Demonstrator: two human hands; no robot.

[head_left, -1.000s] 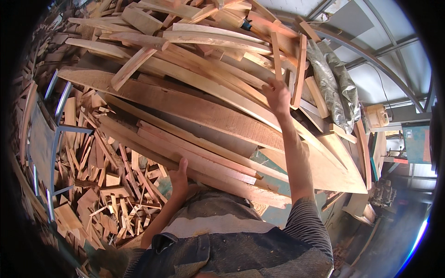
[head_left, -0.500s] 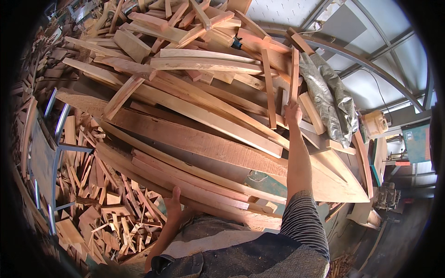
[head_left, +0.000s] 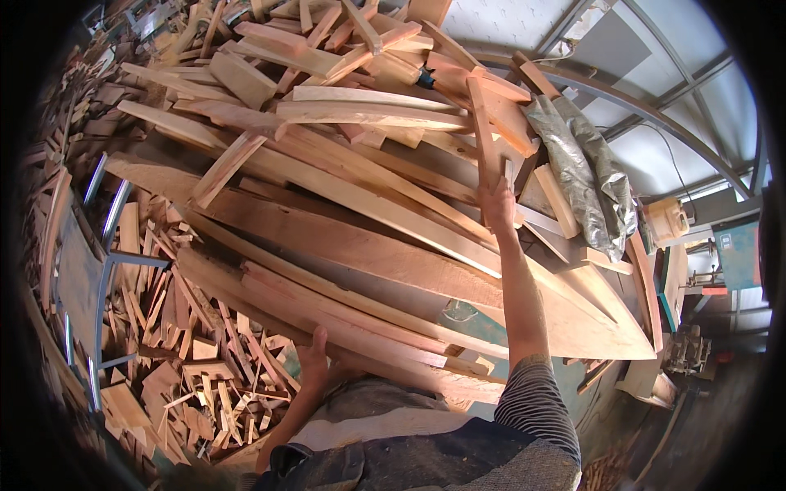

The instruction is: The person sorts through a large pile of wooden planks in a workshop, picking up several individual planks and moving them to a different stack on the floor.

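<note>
Workshop, head view, with timber heap (head_left: 377, 114) ahead and left of the right grip. Slat (head_left: 481, 123) clasped by its near end in right hand (head_left: 497, 204), presumably for control of its length; left hand (head_left: 313, 360) at near plank (head_left: 282, 313), presumably for bracing, with fingers hidden and closure impossible to tell. Narrow, straight-sided wood ahead of right grip; rough-sawn broad board (head_left: 360, 245) to its left.

Stick (head_left: 482, 131) before right hand (head_left: 497, 203); tarp (head_left: 573, 176), jug (head_left: 665, 219) right of it; planks (head_left: 344, 241) before left hand (head_left: 313, 358); scraps (head_left: 201, 352) left of it, frame (head_left: 80, 270) further left
</note>
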